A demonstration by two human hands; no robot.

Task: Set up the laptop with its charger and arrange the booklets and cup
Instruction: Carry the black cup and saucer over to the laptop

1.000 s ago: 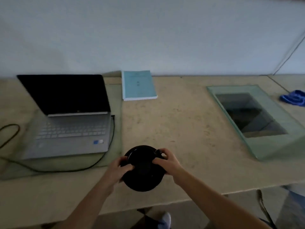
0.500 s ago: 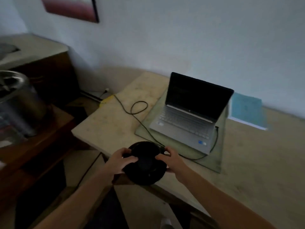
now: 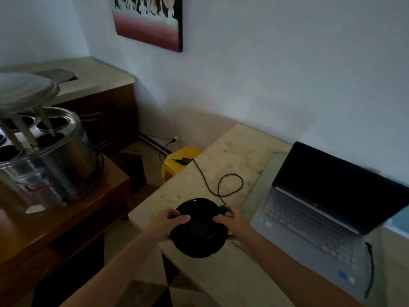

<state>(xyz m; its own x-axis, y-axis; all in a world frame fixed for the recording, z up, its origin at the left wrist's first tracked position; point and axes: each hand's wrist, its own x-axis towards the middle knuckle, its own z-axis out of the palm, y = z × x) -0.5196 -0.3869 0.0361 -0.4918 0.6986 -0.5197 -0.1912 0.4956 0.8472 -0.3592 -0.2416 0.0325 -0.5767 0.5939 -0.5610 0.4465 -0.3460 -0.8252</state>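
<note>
A black cup on a black saucer (image 3: 199, 238) is held over the left front corner of the stone table (image 3: 230, 151). My left hand (image 3: 164, 224) grips its left side and my right hand (image 3: 233, 224) grips its right side near the handle. The open silver laptop (image 3: 309, 220), screen dark, sits to the right on a green glass mat (image 3: 263, 176). Its black charger cable (image 3: 228, 182) loops across the table toward the far left corner. A sliver of the blue booklet (image 3: 398, 224) shows at the right edge behind the laptop.
A large steel pot with a raised lid (image 3: 42, 156) stands on a wooden sideboard (image 3: 66, 220) to the left. A yellow stool (image 3: 177, 160) sits beyond the table's far corner, beside a wall socket. A picture (image 3: 150, 21) hangs on the wall.
The view has swung left, so the laptop now lies at the right. Both hands have carried the cup and saucer from the laptop's right side to the table's left corner.
</note>
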